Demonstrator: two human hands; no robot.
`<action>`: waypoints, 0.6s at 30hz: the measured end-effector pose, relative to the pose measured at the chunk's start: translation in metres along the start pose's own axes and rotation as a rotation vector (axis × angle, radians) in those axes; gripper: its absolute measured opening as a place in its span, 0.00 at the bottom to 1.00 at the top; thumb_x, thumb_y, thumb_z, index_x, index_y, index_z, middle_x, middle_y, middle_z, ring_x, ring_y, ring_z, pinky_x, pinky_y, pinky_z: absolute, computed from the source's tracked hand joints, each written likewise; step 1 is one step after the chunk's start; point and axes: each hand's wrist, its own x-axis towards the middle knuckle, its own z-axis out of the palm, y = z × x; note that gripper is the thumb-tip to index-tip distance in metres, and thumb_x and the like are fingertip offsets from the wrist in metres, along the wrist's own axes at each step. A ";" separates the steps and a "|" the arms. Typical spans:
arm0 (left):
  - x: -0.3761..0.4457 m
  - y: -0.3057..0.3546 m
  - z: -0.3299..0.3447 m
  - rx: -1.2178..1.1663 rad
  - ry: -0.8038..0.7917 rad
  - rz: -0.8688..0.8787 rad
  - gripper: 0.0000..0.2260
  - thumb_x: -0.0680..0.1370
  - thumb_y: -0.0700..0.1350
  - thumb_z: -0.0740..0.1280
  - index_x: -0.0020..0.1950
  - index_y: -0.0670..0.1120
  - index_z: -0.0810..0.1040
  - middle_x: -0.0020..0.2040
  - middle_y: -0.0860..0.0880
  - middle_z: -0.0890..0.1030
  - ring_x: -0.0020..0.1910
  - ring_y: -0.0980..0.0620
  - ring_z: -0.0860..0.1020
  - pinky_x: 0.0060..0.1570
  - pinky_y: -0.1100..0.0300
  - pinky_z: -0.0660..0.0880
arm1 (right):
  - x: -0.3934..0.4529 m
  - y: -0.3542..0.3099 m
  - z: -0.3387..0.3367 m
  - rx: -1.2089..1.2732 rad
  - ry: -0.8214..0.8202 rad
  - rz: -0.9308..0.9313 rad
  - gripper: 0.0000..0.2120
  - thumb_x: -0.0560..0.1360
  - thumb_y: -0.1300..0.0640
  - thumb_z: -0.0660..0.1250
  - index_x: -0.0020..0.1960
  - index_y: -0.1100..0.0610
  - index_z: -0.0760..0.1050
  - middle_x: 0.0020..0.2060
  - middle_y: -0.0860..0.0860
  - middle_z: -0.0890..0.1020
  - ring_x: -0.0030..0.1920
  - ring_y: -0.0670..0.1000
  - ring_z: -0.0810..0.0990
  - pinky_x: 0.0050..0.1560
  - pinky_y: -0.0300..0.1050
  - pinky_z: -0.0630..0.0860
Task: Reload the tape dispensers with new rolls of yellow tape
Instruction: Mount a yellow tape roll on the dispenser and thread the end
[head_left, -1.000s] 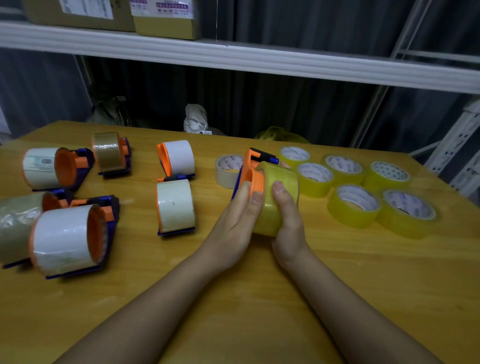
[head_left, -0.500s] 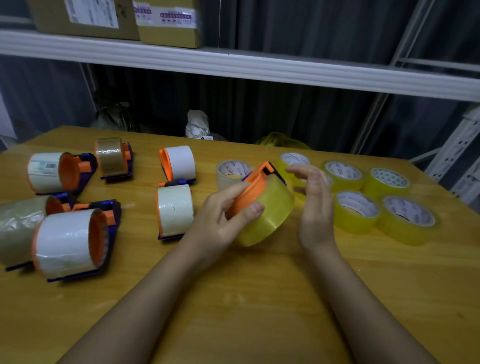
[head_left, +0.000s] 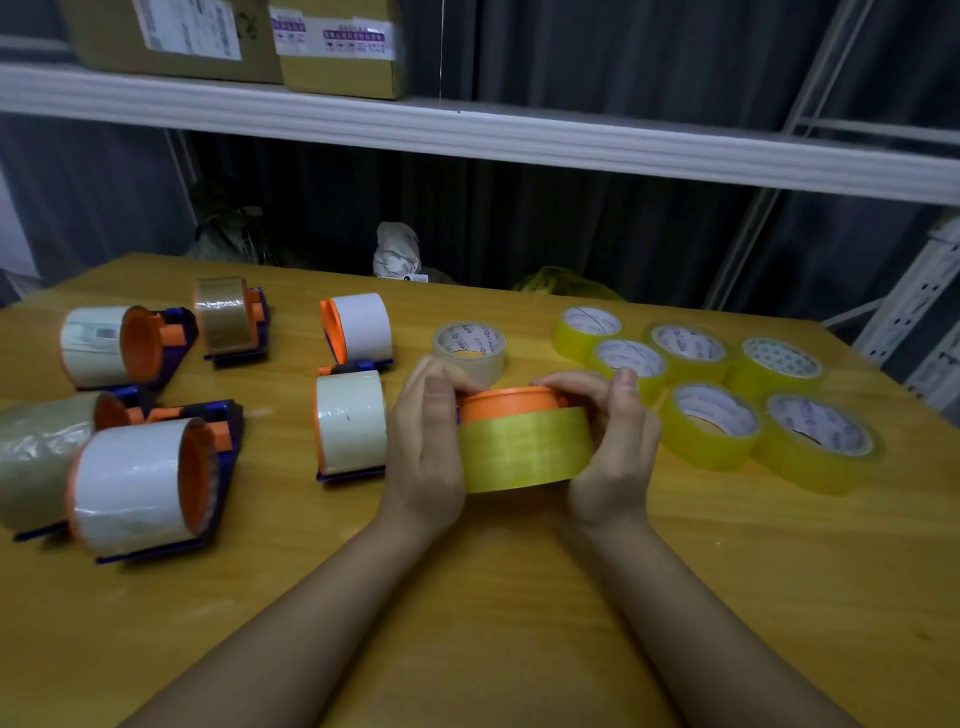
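We've got both hands on one job: left hand and right hand clamp a yellow tape roll from either side, fingers curled over the top onto the orange hub of a tape dispenser, w/ the roll seated round that hub. A sliver of blue dispenser body shows at the left hand's fingers; the rest is hidden behind roll & hands. Whether it rests on the wooden surface or sits just above it, we can't tell.

Just right of our right hand: six spare yellow rolls lying flat in a cluster, cores up, nearest one almost touching the right fingers. Directly beyond our hands, b/w them and the far edge, a beige tape roll lies flat, partly blocked by the left fingertips.

Left of our left hand, close by: two dispensers w/ white rolls, one behind the other. Further left, well apart: a dispenser w/ brown tape, one w/ a labelled white roll, and nearest us a big white-roll dispenser w/ a cloudy clear one beside it.

Past the surface: dark curtain, a white shelf overhead carrying cardboard boxes.
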 end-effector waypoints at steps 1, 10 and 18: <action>0.001 0.000 0.001 -0.025 0.027 -0.036 0.24 0.80 0.59 0.45 0.40 0.46 0.73 0.38 0.48 0.74 0.40 0.49 0.74 0.43 0.56 0.68 | 0.000 -0.001 0.001 0.003 0.001 -0.004 0.27 0.79 0.48 0.47 0.41 0.58 0.82 0.37 0.49 0.84 0.43 0.47 0.81 0.45 0.39 0.73; 0.001 0.006 -0.003 -0.088 0.061 -0.044 0.24 0.80 0.55 0.44 0.32 0.50 0.72 0.32 0.53 0.73 0.35 0.50 0.72 0.39 0.57 0.67 | -0.002 -0.005 0.006 0.031 -0.009 0.031 0.28 0.78 0.47 0.49 0.35 0.61 0.80 0.32 0.51 0.81 0.37 0.49 0.79 0.41 0.43 0.72; 0.005 0.003 -0.006 -0.051 0.020 -0.089 0.27 0.79 0.57 0.44 0.29 0.53 0.75 0.29 0.54 0.76 0.32 0.56 0.73 0.37 0.61 0.66 | -0.001 -0.009 0.009 0.053 0.008 0.106 0.25 0.77 0.46 0.52 0.31 0.56 0.77 0.29 0.52 0.80 0.35 0.52 0.77 0.41 0.51 0.71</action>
